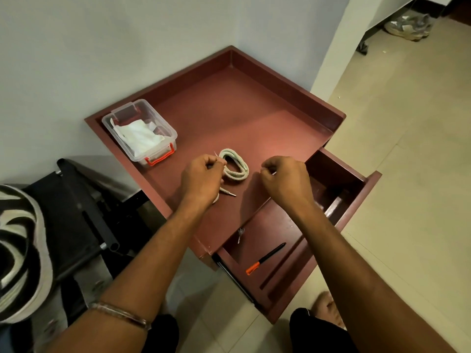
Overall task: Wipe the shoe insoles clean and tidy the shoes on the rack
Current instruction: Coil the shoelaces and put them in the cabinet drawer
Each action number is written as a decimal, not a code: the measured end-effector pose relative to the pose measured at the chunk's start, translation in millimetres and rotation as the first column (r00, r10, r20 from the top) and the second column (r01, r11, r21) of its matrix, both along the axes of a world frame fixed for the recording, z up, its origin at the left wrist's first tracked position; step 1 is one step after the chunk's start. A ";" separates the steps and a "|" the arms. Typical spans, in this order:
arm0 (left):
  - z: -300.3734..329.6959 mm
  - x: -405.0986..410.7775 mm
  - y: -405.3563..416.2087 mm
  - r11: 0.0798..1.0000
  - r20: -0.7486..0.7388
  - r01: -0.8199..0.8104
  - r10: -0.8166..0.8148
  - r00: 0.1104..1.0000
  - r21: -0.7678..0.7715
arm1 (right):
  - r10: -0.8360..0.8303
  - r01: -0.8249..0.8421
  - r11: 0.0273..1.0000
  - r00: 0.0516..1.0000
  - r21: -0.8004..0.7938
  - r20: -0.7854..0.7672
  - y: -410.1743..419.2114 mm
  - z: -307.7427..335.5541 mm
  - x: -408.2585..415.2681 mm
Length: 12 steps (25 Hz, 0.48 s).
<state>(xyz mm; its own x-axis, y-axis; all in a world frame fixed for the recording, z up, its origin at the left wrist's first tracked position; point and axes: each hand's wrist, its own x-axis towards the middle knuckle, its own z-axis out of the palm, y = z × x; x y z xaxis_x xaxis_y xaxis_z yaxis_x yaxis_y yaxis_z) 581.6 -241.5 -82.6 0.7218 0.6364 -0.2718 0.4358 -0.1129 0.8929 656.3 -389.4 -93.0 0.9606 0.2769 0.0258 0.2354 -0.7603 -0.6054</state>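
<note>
Gripping one end of a cream woven shoelace point(233, 165) with the left hand point(201, 178), fingers point(215, 164) curled tight round the strand; coiled loops lying just right of that hand on the tabletop point(254, 118), two plastic-tipped ends trailing near and under the wrist. Curling the right hand point(283, 179) as well, its fingers point(266, 171) pinching something thin and pale, possibly another tip of the lace, too small to tell for sure. Running roughly far-to-near, the long axis of the coil, sitting between the two hands but much closer to the left, touching it; the right hand hanging just apart from the loops.

Probably tidying the lace before any insole wiping; no shoe or insole showing on the tabletop.

Resting on a dark red, raised-edge wooden tabletop set into a corner of pale walls. Standing at the far left, a clear plastic box with red clasps point(140, 131), holding crumpled white cloth point(139, 135), well apart from the lace. Hanging open at the near right, a red wooden drawer point(339, 200), carrying a black pen with an orange cap point(266, 258). Spreading right, beige floor tiles point(407, 149).
</note>
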 end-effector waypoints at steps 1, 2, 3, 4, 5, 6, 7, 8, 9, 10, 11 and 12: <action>-4.0 1.2 2.7 0.999 -0.007 -0.014 0.014 1.000 0.032 | -0.008 0.008 1.000 1.000 0.012 -0.001 5.3 -2.8 2.7; -5.2 1.7 4.0 0.996 -0.010 -0.015 0.016 1.000 0.087 | -0.019 0.019 1.000 1.000 0.025 -0.002 10.5 -4.5 5.5; -5.8 2.8 5.2 0.986 -0.011 -0.008 0.010 1.000 0.165 | -0.026 0.026 0.999 1.000 0.032 -0.003 16.1 -6.7 8.6; -5.0 4.0 6.3 0.966 -0.014 0.002 0.001 1.000 0.258 | -0.029 0.029 0.999 1.000 0.035 -0.004 21.5 -8.7 11.6; -3.9 5.4 7.4 0.934 -0.028 0.015 -0.005 1.000 0.356 | -0.029 0.029 0.999 1.000 0.038 -0.006 26.9 -10.2 14.0; -2.3 6.9 7.8 0.894 -0.054 0.031 -0.008 0.998 0.447 | -0.029 0.029 0.999 1.000 0.045 -0.010 31.6 -11.1 16.2; -2.2 8.6 8.1 0.847 -0.093 0.056 -0.007 0.996 0.529 | -0.024 0.025 0.998 1.000 0.055 -0.016 35.3 -11.9 18.2; -2.9 10.0 8.1 0.798 -0.145 0.094 -0.008 0.989 0.596 | -0.014 0.015 0.998 1.000 0.064 -0.021 38.7 -12.8 19.8; -3.5 10.7 7.4 0.750 -0.202 0.139 -0.008 0.979 0.646 | 0.001 0.000 0.998 1.000 0.060 -0.022 41.6 -14.2 20.7; -4.3 11.3 6.3 0.712 -0.254 0.181 -0.003 0.967 0.679 | 0.017 -0.016 0.999 1.000 0.042 -0.015 44.1 -15.4 21.1; -6.3 11.8 5.1 0.682 -0.295 0.213 0.004 0.956 0.700 | 0.030 -0.030 0.999 0.999 0.019 -0.011 46.0 -16.3 20.8; -7.0 12.1 3.2 0.661 -0.319 0.232 0.012 0.948 0.714 | 0.040 -0.040 0.999 0.999 0.004 -0.010 46.8 -16.8 20.7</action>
<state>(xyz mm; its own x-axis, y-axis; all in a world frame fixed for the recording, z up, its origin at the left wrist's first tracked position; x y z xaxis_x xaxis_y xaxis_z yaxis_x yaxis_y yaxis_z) 593.7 -238.3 -89.6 0.7719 0.6334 0.0544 0.5829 -0.7393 0.3373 677.1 -342.6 -109.7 0.9488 0.3153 0.0169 0.2595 -0.7482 -0.6106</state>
